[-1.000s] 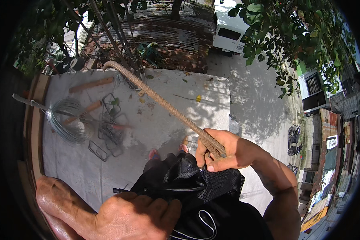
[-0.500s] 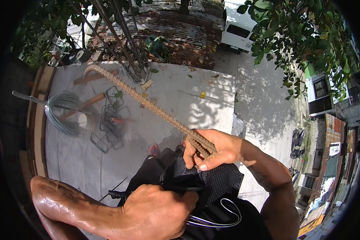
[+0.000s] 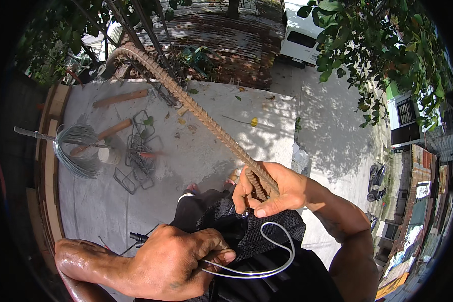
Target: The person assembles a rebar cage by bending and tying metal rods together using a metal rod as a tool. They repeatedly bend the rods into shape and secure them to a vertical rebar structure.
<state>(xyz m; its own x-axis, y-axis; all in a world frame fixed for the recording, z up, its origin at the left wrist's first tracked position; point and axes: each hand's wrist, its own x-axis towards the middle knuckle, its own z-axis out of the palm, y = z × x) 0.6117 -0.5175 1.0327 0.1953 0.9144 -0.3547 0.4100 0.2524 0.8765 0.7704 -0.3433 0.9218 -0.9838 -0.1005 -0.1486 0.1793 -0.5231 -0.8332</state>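
In my right hand [image 3: 274, 189] is a ribbed, rust-brown rebar [image 3: 196, 108]. Its long shaft runs up and left to a curved far end, and a short bent-back leg lies under my fingers. My left hand [image 3: 181, 261], lower and nearer my body, is closed with thumb and fingers pinching a doubled, silvery tie wire [image 3: 282, 264]. The wire loops out to the right across my dark clothes. Beneath both hands hangs a black mesh bag [image 3: 282, 226]. A black ribbed cylindrical end [image 3: 137, 236] pokes out left of my left hand; what it belongs to is hidden.
On the concrete slab [image 3: 196, 156] lie bent steel stirrups [image 3: 133, 163], wood pieces [image 3: 121, 98], and a wire bundle [image 3: 75, 151] beside a white cup-like container [image 3: 107, 155]. Upright bars [image 3: 146, 30] stand at the far edge. Beyond the slab's right edge, a white van [image 3: 299, 40] stands on the lane.
My left hand has moved left and down, drawing the wire loop into view between its fingers. The rebar's far end has swung upward, and my right hand has shifted slightly right.
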